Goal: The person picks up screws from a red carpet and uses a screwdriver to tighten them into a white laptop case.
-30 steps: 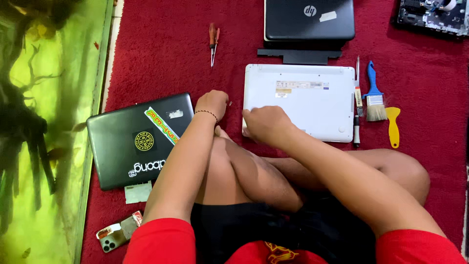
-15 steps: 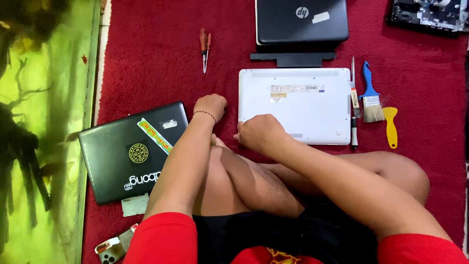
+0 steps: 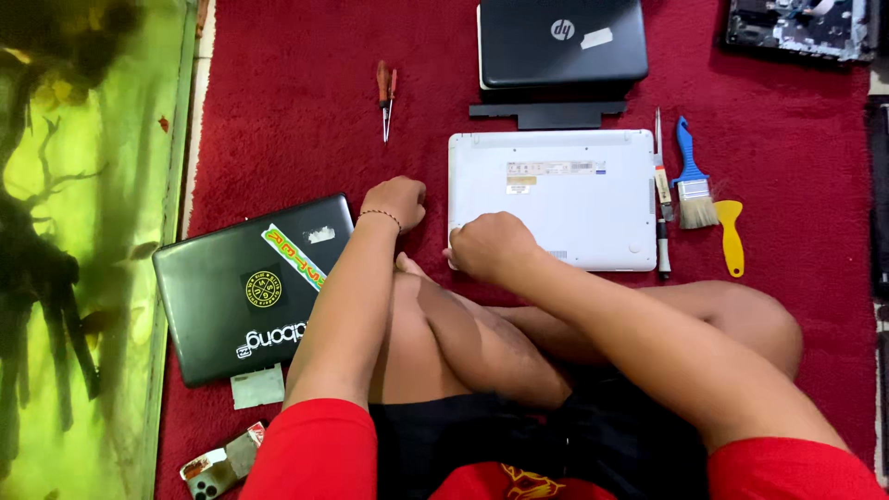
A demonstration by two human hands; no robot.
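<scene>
The white laptop (image 3: 556, 199) lay closed and upside down on the red carpet (image 3: 287, 120), just past the person's crossed legs, roughly at the centre of the view. The right hand (image 3: 489, 246) rested on its near left corner, at about seven o'clock of the case, fingers curled under; whether they pinched anything could not be told. The left hand (image 3: 396, 201) sat at nine o'clock of the white laptop, a little apart from it, knuckles down on the carpet in a loose fist with nothing visible in it.

At twelve o'clock from the white laptop lay a narrow black strip (image 3: 550, 113), and beyond that a black laptop (image 3: 561, 42), lid shut. At three o'clock, right beside the case's edge, a slim screwdriver (image 3: 661, 194) lay lengthwise; next out was a blue-handled paintbrush (image 3: 691, 176), then a yellow pry tool (image 3: 732, 237). At ten o'clock, well apart, lay a pair of red-handled pliers (image 3: 385, 93). At eight o'clock, by the left forearm, lay a dark laptop with stickers (image 3: 248, 287), tilted, and near its closer edge a phone (image 3: 215, 468). An opened laptop chassis (image 3: 798, 28) showed at one o'clock, at the frame's corner. A green fish tank (image 3: 83, 250) filled the far nine o'clock side.
</scene>
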